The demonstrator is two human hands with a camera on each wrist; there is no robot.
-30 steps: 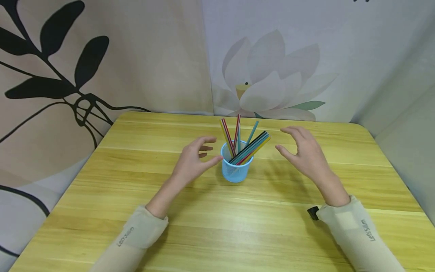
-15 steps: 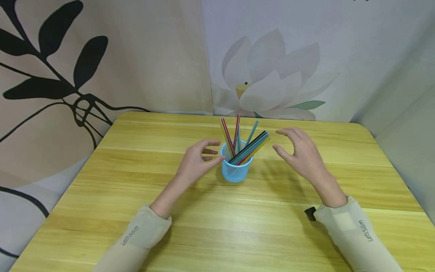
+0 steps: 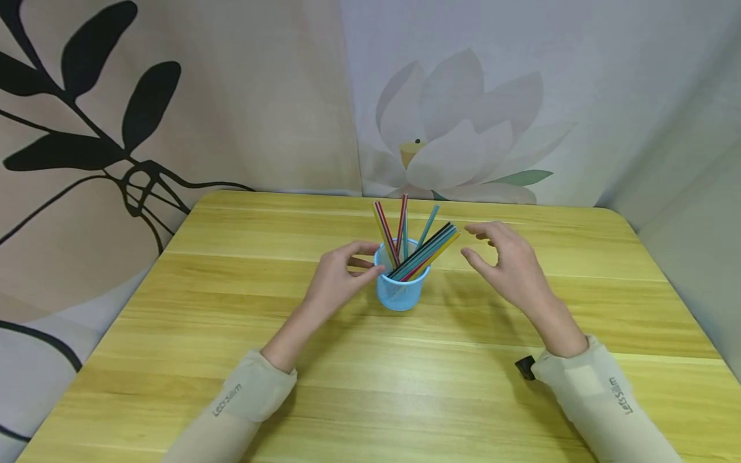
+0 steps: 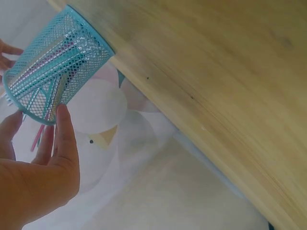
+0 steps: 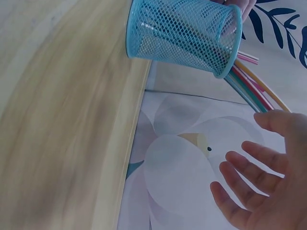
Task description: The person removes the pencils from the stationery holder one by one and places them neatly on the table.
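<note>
A light blue mesh pen cup stands upright on the table, holding several thin coloured sticks in red, yellow, teal and black. Most of the sticks lean right over the rim. My left hand is at the cup's left side, its thumb and fingertips right at the rim, loosely curved. In the left wrist view, thumb and fingers stand on either side of the cup's mouth. To the right, my right hand hovers with fingers spread and bent, holding nothing. Its thumb overlaps the stick ends in the right wrist view.
The wooden table reaches back to a fabric backdrop printed with leaves and a pale flower. A small black tab sticks out from the right sleeve cuff.
My left hand has moved right, up to the cup's rim. The right hand has drifted slightly left toward the stick ends. The cup stays where it was.
</note>
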